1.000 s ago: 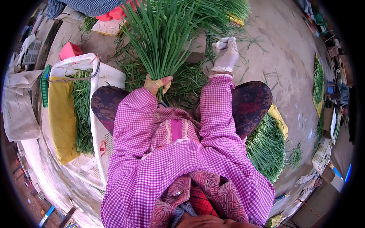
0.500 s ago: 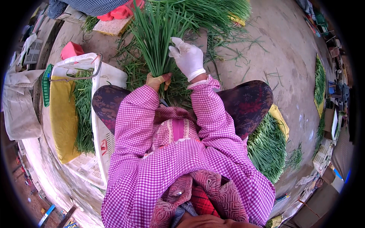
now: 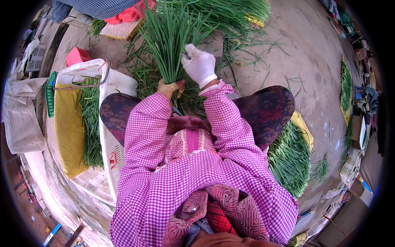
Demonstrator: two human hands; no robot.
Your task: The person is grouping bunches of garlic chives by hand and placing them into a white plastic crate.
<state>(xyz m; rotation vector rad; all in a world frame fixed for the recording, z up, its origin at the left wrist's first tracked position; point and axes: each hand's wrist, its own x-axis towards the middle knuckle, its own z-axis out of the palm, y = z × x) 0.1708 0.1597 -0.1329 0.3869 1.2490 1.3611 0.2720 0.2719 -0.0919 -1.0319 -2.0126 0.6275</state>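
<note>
My left hand point(image 3: 170, 89), partly covered in a pale yellowish glove, grips a bunch of long green chives point(image 3: 168, 55) low down, near the stem ends. The leaves fan upward and away from me. Close against the bunch's right side is my right hand point(image 3: 200, 65) in a white glove. Its fingers are curled in toward the leaves; whatever they pinch is hidden. Below and between the hands, loose chive trimmings point(image 3: 191, 101) lie on the ground in front of my lap.
A white plastic crate point(image 3: 108, 136) with chives and a yellow sheet stands at my left. At the far side lies a large chive pile point(image 3: 230, 16), near a person's checked sleeve point(image 3: 94, 6). Another chive heap point(image 3: 290, 160) sits beside my right knee.
My right hand has shifted slightly left and its fingers have curled in closer beside the bunch. My left hand keeps its hold in nearly the same place.
</note>
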